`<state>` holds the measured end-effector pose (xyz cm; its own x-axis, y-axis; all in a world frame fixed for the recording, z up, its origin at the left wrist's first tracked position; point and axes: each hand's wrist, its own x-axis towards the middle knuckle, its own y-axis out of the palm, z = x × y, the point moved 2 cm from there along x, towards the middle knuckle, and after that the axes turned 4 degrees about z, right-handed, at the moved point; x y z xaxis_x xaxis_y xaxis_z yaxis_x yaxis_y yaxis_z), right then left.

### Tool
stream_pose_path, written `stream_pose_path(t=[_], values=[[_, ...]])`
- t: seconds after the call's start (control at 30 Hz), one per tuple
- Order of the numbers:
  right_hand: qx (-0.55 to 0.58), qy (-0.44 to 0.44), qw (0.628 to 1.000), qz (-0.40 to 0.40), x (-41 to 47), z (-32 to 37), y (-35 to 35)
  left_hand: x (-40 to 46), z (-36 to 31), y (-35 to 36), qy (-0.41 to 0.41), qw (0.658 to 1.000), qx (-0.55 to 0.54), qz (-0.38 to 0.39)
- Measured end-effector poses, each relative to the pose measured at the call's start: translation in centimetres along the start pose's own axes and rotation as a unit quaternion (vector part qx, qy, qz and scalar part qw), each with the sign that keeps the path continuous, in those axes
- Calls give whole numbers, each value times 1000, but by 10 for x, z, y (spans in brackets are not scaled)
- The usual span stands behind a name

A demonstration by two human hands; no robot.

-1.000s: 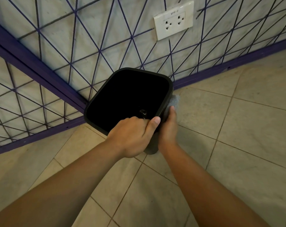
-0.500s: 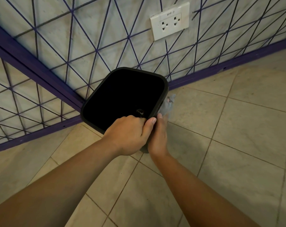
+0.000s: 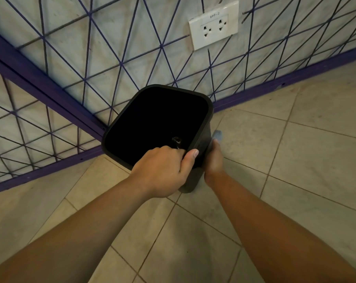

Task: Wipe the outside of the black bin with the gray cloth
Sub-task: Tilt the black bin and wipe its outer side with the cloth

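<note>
The black bin (image 3: 207, 111) stands on the tiled floor in the corner of the room, its open top facing me. My left hand (image 3: 162, 172) grips the near rim, fingers inside and thumb over the edge. My right hand (image 3: 214, 160) lies against the bin's right outer wall and holds the gray cloth (image 3: 217, 134) there. Only a small tip of the cloth shows beyond the fingers; the rest is hidden between hand and bin.
Two walls with purple lines and a purple skirting (image 3: 295, 84) meet right behind the bin. A white double socket (image 3: 214, 27) sits on the right-hand wall. Beige floor tiles (image 3: 295, 160) spread out to the right and toward me.
My right hand has slid the cloth down and toward me along the bin's right wall, so less cloth shows. The left hand keeps its grip on the rim.
</note>
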<state>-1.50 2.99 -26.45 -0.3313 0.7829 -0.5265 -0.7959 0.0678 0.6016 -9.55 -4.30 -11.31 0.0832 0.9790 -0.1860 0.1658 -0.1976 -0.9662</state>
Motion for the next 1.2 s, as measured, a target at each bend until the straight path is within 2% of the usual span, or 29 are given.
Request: stream_pose_path(t=[0.17, 0.27, 0.33, 0.43, 0.8, 0.93, 1.1, 1.2], values=[[28, 31, 999, -25, -12, -14, -2, 0, 1, -1, 10, 1000, -10, 6], [4, 14, 999, -37, -10, -6, 0, -1, -1, -1, 8, 1000, -12, -1], [-3, 5, 1000, -26, -13, -9, 1, -1, 0, -1, 2, 1000, -17, 1], [18, 41, 999, -15, -16, -15, -4, -2, -1, -2, 1, 1000, -15, 1], [-22, 39, 999, -1, -15, -13, -7, -3, -1, -2, 11, 1000, -16, 0], [-55, -23, 998, -3, -7, -6, -3, -2, -1, -2, 11, 1000, -27, -2], [-61, 18, 998, -3, -9, -11, -11, -2, -2, -2, 12, 999, -31, -9], [-73, 5, 997, -13, -14, -3, -10, -1, 0, -2, 12, 999, -39, -8]])
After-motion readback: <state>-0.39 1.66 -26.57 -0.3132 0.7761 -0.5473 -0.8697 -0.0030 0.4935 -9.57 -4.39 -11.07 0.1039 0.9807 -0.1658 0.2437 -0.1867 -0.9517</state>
